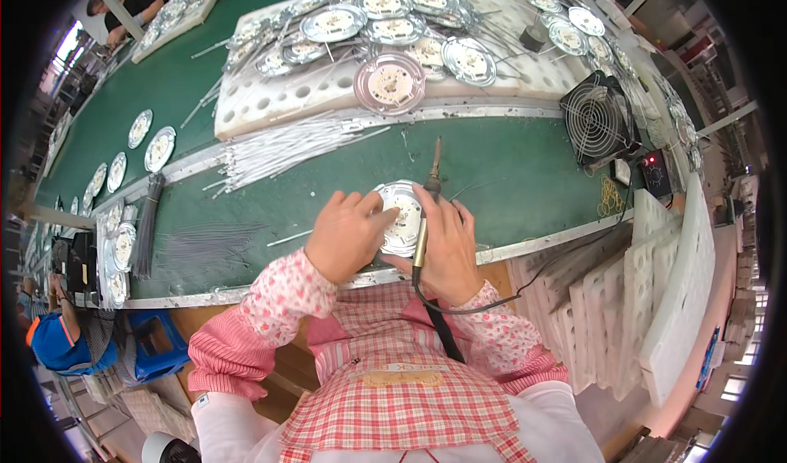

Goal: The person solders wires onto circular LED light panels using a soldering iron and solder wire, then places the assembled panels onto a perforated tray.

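Round lamp disc [404,227], one: silvery metal rim, pale centre set with small components; face up on the green bench [525,186], near its front edge, partly covered by the fingers of the left hand [348,233].

Soldering iron [433,184], one: slim, brass-toned handle, black cord; in the right hand [449,246], along the disc's right side, dark tip pointing away from the wearer, beyond the disc.

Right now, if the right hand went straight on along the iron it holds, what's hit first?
The iron in the right hand leads over the green bench top; the pale rail before the white foam board looks first in line. Tip height is unclear, so it might clear the rail.
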Motion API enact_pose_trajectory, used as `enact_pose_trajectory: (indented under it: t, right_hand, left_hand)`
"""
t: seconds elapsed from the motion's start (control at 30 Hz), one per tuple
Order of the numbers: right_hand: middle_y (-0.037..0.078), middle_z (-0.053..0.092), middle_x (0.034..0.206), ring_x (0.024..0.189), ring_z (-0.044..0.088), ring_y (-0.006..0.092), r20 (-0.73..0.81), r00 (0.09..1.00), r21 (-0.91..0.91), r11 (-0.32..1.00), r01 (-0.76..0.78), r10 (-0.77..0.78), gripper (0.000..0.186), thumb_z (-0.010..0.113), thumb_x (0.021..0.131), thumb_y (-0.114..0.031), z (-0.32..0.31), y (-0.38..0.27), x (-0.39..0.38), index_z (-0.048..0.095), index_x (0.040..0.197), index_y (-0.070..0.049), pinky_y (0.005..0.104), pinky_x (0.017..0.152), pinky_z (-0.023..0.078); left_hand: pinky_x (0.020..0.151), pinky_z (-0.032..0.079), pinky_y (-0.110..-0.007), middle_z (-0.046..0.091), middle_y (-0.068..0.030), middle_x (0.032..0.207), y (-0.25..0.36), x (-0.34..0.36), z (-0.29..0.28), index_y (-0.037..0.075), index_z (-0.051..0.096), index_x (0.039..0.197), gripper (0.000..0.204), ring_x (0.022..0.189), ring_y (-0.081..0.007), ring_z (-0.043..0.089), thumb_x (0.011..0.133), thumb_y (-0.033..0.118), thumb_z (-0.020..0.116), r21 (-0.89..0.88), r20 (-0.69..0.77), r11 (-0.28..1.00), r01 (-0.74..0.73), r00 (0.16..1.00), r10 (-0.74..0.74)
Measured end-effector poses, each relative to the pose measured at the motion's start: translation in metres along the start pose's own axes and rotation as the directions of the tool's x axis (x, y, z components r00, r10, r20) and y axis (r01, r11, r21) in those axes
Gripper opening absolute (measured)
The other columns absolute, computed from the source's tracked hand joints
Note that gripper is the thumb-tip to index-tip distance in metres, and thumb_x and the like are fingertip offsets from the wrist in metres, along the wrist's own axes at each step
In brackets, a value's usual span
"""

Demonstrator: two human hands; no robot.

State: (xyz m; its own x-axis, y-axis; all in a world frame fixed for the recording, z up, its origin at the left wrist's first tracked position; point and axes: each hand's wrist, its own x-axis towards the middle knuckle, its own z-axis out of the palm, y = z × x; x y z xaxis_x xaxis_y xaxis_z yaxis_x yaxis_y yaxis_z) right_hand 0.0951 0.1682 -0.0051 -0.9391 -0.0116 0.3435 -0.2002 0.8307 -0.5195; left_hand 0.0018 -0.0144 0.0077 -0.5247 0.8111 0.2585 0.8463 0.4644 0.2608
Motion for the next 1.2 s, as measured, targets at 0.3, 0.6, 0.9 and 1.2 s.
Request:
enact_pose_trajectory:
  t: [0.3, 0.6, 0.9, 1.2]
  right_hand:
    - [0.021, 0.058, 0.117, 0.107, 0.057, 0.0385, -0.207, 0.978, 0.011, 0.999, 0.043, -0.039, 0.096, 0.09, 0.065, -0.032, -0.056, 0.033, 0.058, 0.04, 0.14, 0.002, 0.0455, 0.095, 0.043]
    - [0.021, 0.061, 0.112, 0.101, 0.059, 0.0367, -0.513, 0.844, -0.001, 0.983, 0.182, -0.157, 0.084, 0.088, 0.07, -0.033, -0.034, 0.098, 0.269, 0.045, 0.134, 0.001, 0.0443, 0.089, 0.046]
    - [0.012, 0.066, 0.094, 0.087, 0.063, 0.0288, -0.658, 0.746, -0.067, 0.995, 0.072, -0.099, 0.031, 0.063, 0.09, -0.007, -0.123, 0.085, 0.087, 0.058, 0.119, -0.002, 0.0372, 0.079, 0.049]
    - [0.009, 0.065, 0.086, 0.073, 0.061, 0.014, -0.647, 0.169, 0.744, 0.664, -0.071, 0.743, 0.029, 0.055, 0.098, -0.03, -0.217, 0.233, -0.018, 0.049, 0.112, -0.006, 0.0283, 0.064, 0.052]
  left_hand:
    - [0.076, 0.048, -0.04, 0.067, -0.0133, 0.09, -0.104, 0.146, -0.004, 0.002, 0.069, 0.093, 0.033, 0.084, -0.0288, 0.064, 0.079, 0.031, 0.079, -0.139, -0.452, 0.907, 0.398, 0.789, -0.416]
    - [0.085, 0.052, -0.041, 0.071, -0.015, 0.103, -0.234, 0.172, -0.1, 0.003, 0.07, 0.113, 0.049, 0.094, -0.0345, 0.066, 0.079, 0.038, 0.077, -0.288, -0.518, 0.794, 0.536, 0.61, -0.6]
    - [0.093, 0.047, -0.03, 0.063, -0.0112, 0.107, -0.26, 0.066, -0.08, -0.006, 0.063, 0.112, 0.028, 0.104, -0.0193, 0.061, 0.104, 0.017, 0.049, -0.465, -0.541, 0.868, 0.172, 0.721, -0.433]
    - [0.065, 0.039, -0.03, 0.054, -0.0047, 0.072, -0.227, -0.116, -0.096, -0.001, 0.058, 0.08, 0.046, 0.066, -0.0133, 0.046, 0.107, 0.032, 0.043, -0.432, -0.515, 0.741, 0.513, 0.534, -0.67]
